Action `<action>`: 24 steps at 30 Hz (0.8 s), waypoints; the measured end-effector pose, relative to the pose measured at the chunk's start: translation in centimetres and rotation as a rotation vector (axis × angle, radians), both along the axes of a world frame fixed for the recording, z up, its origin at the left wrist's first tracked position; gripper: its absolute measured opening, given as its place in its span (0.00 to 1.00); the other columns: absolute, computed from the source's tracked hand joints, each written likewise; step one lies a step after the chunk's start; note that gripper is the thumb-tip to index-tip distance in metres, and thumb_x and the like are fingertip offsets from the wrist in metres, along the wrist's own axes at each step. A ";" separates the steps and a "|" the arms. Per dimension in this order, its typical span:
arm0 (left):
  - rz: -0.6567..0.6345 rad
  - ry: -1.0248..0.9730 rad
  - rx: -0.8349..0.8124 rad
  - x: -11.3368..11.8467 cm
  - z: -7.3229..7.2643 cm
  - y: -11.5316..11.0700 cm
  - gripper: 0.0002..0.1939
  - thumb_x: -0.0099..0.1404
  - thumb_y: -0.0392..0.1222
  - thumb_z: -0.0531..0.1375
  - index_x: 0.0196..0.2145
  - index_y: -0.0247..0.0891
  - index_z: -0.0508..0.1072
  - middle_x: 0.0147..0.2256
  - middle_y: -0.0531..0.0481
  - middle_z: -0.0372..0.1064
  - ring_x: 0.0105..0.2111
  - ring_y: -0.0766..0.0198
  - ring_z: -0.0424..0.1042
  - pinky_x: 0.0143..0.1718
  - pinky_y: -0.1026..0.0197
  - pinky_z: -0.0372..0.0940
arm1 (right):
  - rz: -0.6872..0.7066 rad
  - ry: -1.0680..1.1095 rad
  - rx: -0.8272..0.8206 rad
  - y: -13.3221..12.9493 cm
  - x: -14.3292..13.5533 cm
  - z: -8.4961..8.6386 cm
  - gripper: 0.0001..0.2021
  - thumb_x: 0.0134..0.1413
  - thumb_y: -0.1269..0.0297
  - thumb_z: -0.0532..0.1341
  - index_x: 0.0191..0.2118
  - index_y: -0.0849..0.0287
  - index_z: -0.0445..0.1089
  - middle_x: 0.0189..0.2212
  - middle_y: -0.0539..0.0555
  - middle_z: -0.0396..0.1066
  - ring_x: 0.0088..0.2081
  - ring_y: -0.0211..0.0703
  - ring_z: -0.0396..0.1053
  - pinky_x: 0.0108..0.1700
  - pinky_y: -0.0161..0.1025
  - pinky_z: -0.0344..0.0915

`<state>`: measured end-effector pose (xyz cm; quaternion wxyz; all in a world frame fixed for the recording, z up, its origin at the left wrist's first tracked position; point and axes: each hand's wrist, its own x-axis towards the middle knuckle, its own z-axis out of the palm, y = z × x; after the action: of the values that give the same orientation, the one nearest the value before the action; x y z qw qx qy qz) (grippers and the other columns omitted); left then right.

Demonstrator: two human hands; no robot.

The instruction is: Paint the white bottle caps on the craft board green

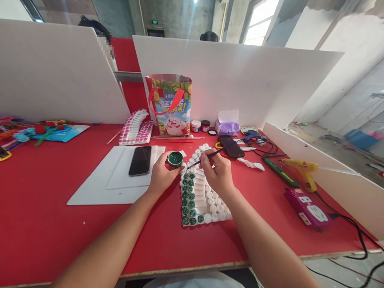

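Pinching one paintbrush (220, 151) in its fingers, the right hand (219, 172) works opposite the left hand (163, 174), whose fingers are curled around one open jar of green paint (175, 159). Roughly fifteen green rosettes (191, 196) and many white ones cover one panel (202, 209), and farther out are two phones (140, 161), two small jars (196, 126), one bag (175, 106) and one glue gun (307, 174). On the red counter (144, 236), the panel lies beneath the right fingers and just right of the left ones; whether the brush tip touches it, I cannot tell.
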<state>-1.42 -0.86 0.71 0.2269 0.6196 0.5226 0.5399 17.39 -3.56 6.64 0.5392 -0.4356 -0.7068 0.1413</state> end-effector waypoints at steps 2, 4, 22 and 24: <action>0.004 0.000 -0.007 0.0 0.1 0.0 0.22 0.53 0.47 0.70 0.46 0.41 0.75 0.45 0.46 0.78 0.47 0.53 0.76 0.51 0.53 0.70 | -0.002 -0.008 -0.003 0.1 0.0 -0.1 0.10 0.67 0.62 0.55 0.32 0.55 0.63 0.19 0.46 0.65 0.20 0.35 0.61 0.26 0.34 0.58; 0.005 -0.001 -0.014 0.0 0.1 0.0 0.23 0.53 0.47 0.70 0.46 0.41 0.75 0.45 0.46 0.78 0.47 0.53 0.76 0.51 0.53 0.70 | -0.006 -0.002 -0.005 0.2 0.1 -0.2 0.10 0.67 0.61 0.54 0.32 0.55 0.63 0.20 0.47 0.65 0.20 0.36 0.62 0.27 0.34 0.59; 0.001 0.000 -0.025 -0.1 0.0 0.0 0.24 0.53 0.49 0.71 0.46 0.40 0.75 0.46 0.45 0.78 0.48 0.52 0.76 0.52 0.52 0.70 | -0.024 0.001 -0.010 0.2 -0.1 -0.1 0.10 0.67 0.61 0.55 0.32 0.55 0.64 0.20 0.48 0.67 0.21 0.37 0.63 0.28 0.35 0.60; -0.006 0.000 -0.020 -0.1 0.0 0.0 0.23 0.53 0.48 0.71 0.46 0.40 0.75 0.45 0.46 0.78 0.48 0.52 0.76 0.52 0.53 0.70 | -0.018 0.005 -0.010 0.1 -0.1 -0.1 0.11 0.67 0.60 0.54 0.32 0.55 0.64 0.21 0.48 0.67 0.21 0.36 0.63 0.28 0.35 0.60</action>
<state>-1.50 -0.88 0.71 0.2346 0.6189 0.5259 0.5341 17.28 -3.43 6.51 0.5401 -0.4441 -0.7008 0.1410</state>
